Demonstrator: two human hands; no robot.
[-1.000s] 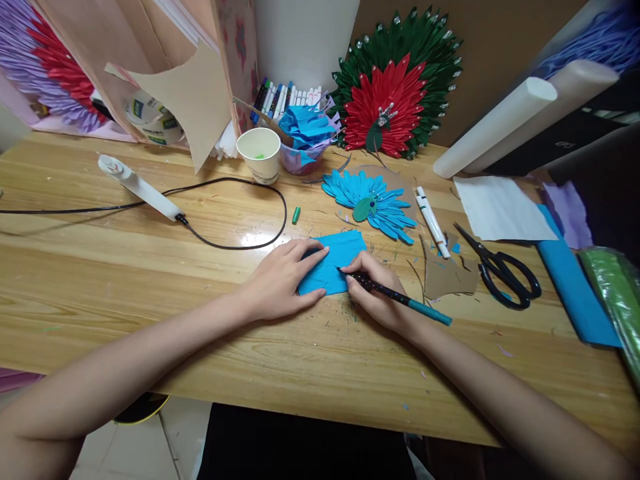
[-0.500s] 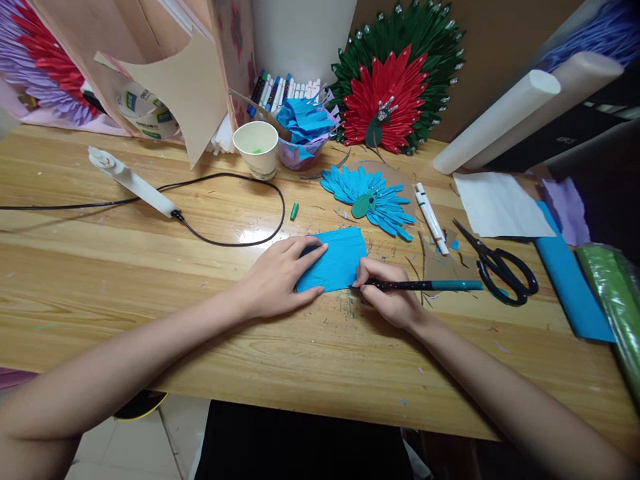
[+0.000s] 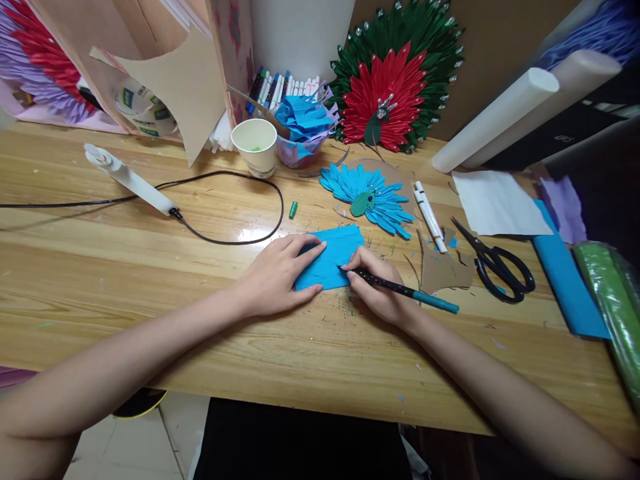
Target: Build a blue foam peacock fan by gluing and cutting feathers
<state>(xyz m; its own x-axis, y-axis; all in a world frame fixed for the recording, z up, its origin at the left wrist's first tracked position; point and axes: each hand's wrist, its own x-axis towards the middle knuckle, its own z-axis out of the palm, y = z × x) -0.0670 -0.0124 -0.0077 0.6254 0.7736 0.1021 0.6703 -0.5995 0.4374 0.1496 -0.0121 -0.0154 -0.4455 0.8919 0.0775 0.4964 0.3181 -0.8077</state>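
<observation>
A piece of blue crepe paper (image 3: 327, 263) lies flat on the wooden table. My left hand (image 3: 280, 277) rests on its left end, fingers spread, pressing it down. In my right hand (image 3: 375, 283) is a dark, dotted marker pen (image 3: 400, 287) with a teal end, gripped between thumb and fingers. Its tip is at the paper's surface, right of the middle. Just beyond the paper sits a blue paper-petal fan (image 3: 370, 200) with a green oval piece at its centre. The small green cap (image 3: 293, 210) lies to the left of that fan.
Black scissors (image 3: 495, 263), a white marker (image 3: 430, 217) and cardboard scraps (image 3: 445, 270) lie to the right. A corded glue gun (image 3: 133, 183) is at the left. A paper cup (image 3: 254, 148) and a bowl of blue scraps (image 3: 303, 152) stand behind.
My right hand has shifted the pen tip from the paper's lower right corner up and left onto the paper. The pen now slants more. My left hand stays in place.
</observation>
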